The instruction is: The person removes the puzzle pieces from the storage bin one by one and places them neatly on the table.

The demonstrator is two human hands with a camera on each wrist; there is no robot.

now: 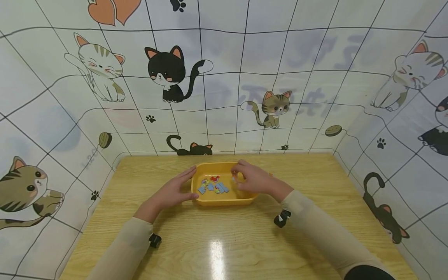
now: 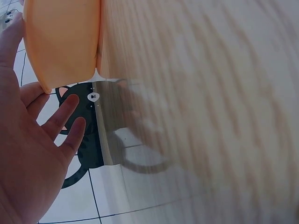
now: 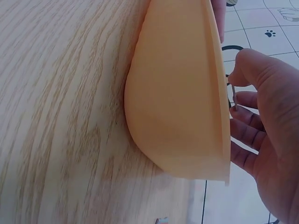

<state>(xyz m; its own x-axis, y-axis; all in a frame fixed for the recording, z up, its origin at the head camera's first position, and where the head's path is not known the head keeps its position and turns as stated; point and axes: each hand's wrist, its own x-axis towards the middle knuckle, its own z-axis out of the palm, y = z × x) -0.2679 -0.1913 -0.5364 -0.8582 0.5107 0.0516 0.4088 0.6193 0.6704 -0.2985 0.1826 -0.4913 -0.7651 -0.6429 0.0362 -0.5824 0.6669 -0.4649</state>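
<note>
A shallow yellow plastic tray [image 1: 224, 202] rests on the wooden table with several small, flat puzzle pieces [image 1: 221, 188] lying in its left half. Some are light blue; one is red [image 1: 214, 179]. My left hand [image 1: 174, 190] grips the tray's left end, its thumb at the near corner and index finger at the far one; the other fingers extend loosely in the left wrist view. Over the tray's right half, my right hand [image 1: 257, 179] pinches a thin puzzle piece [image 3: 234, 97] between thumb and fingertips. That piece appears edge-on in the right wrist view, its picture hidden.
A small orange bit [image 1: 271, 175] shows just beyond my right wrist, and a small coloured piece [image 3: 162, 220] lies on the table in the right wrist view. Cat-patterned cloth walls [image 1: 224, 89] stand behind and beside the wooden table [image 1: 189, 241].
</note>
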